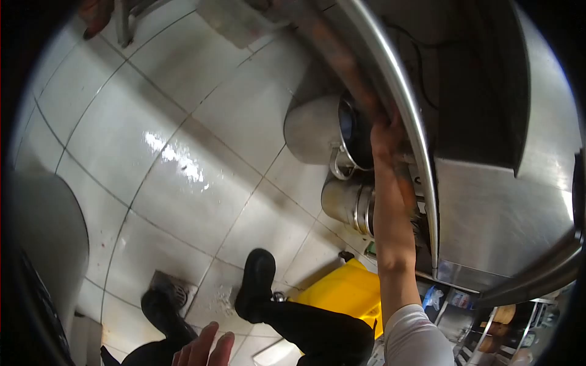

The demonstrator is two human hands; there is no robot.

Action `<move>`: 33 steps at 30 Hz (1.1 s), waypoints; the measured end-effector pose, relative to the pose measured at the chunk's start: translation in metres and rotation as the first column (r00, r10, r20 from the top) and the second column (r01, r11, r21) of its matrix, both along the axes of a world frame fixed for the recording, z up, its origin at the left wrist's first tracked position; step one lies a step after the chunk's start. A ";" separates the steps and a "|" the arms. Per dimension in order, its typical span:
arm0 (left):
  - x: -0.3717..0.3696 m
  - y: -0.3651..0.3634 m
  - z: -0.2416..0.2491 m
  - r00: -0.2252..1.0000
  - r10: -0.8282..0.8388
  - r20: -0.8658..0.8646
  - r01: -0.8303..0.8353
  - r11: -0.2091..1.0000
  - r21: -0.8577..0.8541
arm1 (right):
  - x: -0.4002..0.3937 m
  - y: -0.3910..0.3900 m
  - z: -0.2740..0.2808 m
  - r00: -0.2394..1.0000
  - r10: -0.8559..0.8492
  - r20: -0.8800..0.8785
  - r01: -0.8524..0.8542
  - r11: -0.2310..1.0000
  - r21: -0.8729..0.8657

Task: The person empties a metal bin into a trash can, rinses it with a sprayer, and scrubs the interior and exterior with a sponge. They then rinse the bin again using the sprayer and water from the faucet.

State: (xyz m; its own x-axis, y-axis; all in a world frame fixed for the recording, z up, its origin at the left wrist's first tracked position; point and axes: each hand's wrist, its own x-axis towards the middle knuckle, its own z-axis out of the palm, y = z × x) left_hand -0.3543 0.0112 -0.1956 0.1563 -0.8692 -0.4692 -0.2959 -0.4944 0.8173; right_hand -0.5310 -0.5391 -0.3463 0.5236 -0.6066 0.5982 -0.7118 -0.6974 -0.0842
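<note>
My right hand (pixel 387 139) reaches in beside the curved steel rim (pixel 408 91) of a counter, arm stretched out. Its fingers are smeared and partly lost against the dark space, so what they hold, if anything, I cannot tell. Right by it is the mouth of a tall steel pot (pixel 312 129) with a side handle, standing on the tiled floor. A second, smaller steel pot (pixel 339 200) sits beside it. Low in the view, my left hand (pixel 206 349) shows only a few stretched fingers, slightly apart, over the floor near my legs.
A yellow plastic container (pixel 342 290) stands next to my leg. White floor tiles (pixel 183 165) have a wet, shiny patch and a drain (pixel 179 295). Shelves with goods (pixel 506 323) are at lower right. A translucent bin (pixel 235 21) and a blurred brownish streak (pixel 339 55) lie above.
</note>
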 end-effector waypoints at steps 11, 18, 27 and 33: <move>0.014 -0.031 -0.027 0.992 0.050 0.114 -0.050 0.999 -0.004 | 0.173 -0.145 0.020 0.811 0.564 -0.151 -0.554 0.662 -0.504; 0.017 -0.023 -0.027 0.986 0.117 0.116 -0.112 0.992 -0.052 | 0.213 -0.117 0.025 0.964 0.249 -0.093 -0.257 0.962 -0.092; 0.010 -0.035 -0.011 0.996 0.080 0.039 -0.080 0.997 0.003 | 0.203 -0.098 0.023 0.970 0.110 -0.216 -0.100 0.993 0.060; -0.015 -0.042 -0.045 0.962 0.260 -0.090 -0.271 0.948 -0.164 | 0.047 0.121 0.014 0.840 0.279 -0.465 -0.253 0.960 0.120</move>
